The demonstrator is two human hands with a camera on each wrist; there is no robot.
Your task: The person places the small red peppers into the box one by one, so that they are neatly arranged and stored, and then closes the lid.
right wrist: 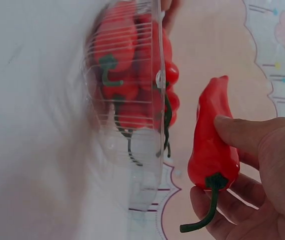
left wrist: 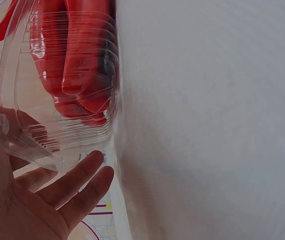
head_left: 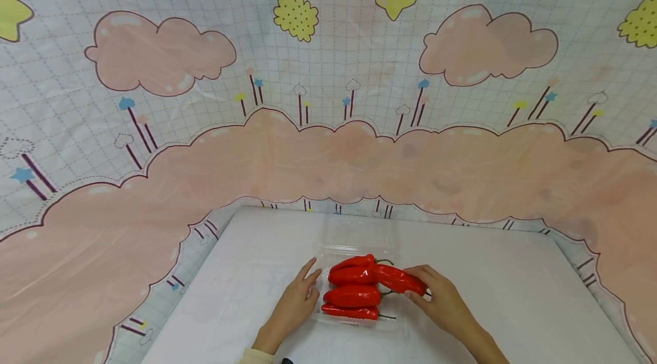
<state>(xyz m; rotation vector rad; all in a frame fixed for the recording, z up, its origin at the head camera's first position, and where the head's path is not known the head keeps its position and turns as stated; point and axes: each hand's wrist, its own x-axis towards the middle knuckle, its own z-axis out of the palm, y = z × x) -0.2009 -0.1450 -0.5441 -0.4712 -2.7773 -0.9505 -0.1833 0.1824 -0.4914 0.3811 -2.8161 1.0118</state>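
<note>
A clear plastic clamshell box (left wrist: 57, 140) holds several red peppers (head_left: 352, 295) with thin green stems, lying side by side across it. My right hand (head_left: 436, 298) pinches one more red pepper (right wrist: 212, 140) between thumb and fingers, at the box's right side. In the right wrist view its green stem (right wrist: 207, 215) hangs free below the fingers. My left hand (head_left: 295, 298) is at the box's left end, fingers spread and fairly straight, fingertips right at the plastic wall. In the left wrist view part of that hand shows through the clear wall.
The box's clear lid (head_left: 359, 234) lies folded back, away from me, on the white table (head_left: 487, 273). Behind the table hangs a patterned cloth (head_left: 328, 164) with clouds and stars. A small dark object (head_left: 287, 360) shows at the bottom edge of the head view.
</note>
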